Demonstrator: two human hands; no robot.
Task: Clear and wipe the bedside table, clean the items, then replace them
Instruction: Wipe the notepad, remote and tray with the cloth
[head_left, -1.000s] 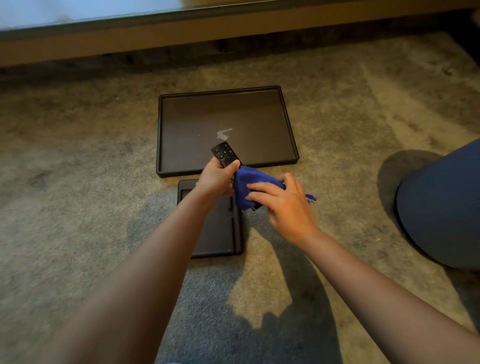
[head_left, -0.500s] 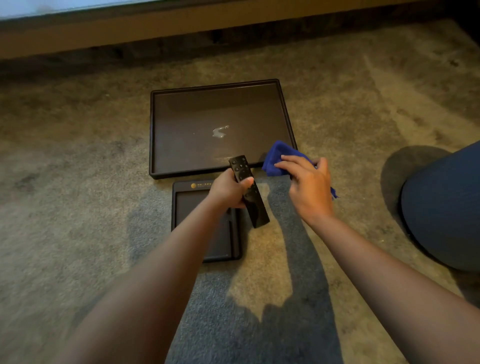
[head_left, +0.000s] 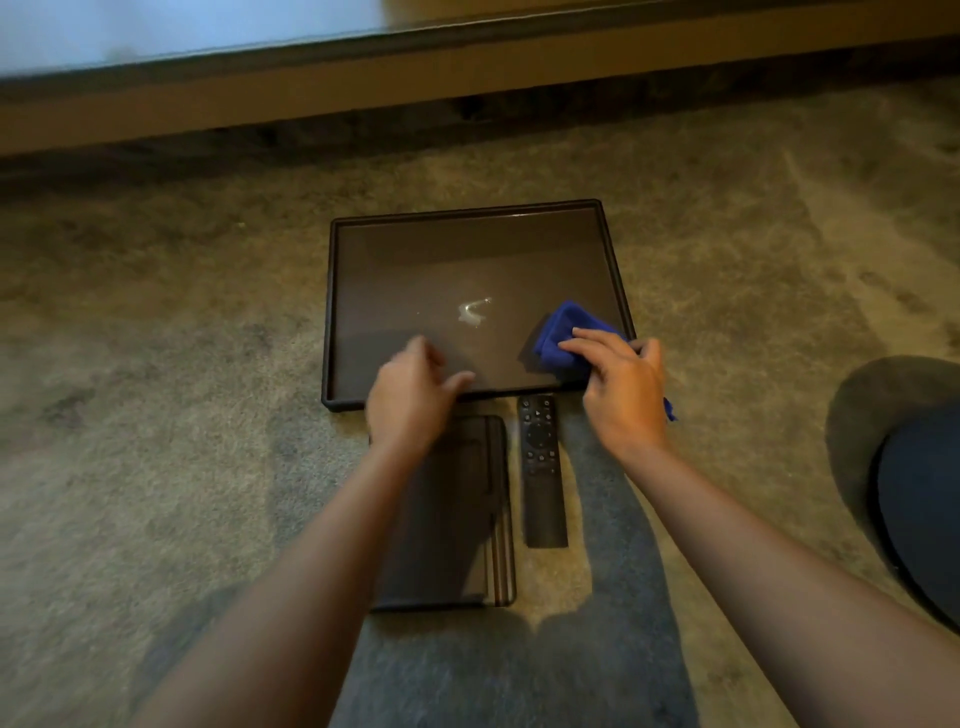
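Observation:
A large dark tray (head_left: 467, 213) lies on the carpet with a whitish smear (head_left: 472, 312) near its middle. My right hand (head_left: 621, 387) holds a blue cloth (head_left: 566, 332) over the tray's near right corner. My left hand (head_left: 410, 395) hovers over the tray's near rim, fingers loosely spread and slightly blurred, holding nothing. A black remote (head_left: 540, 470) lies flat on the carpet just below the tray. Beside it on the left sits a smaller dark tray (head_left: 478, 519), partly hidden by my left forearm.
Carpet (head_left: 182, 415) surrounds everything. A wooden bed base (head_left: 363, 88) runs along the top of the view. My knee in dark trousers (head_left: 914, 493) is at the right edge.
My left hand has put the remote down on the carpet beside the small tray and moved up to the large tray's rim. My right hand carried the cloth onto the large tray.

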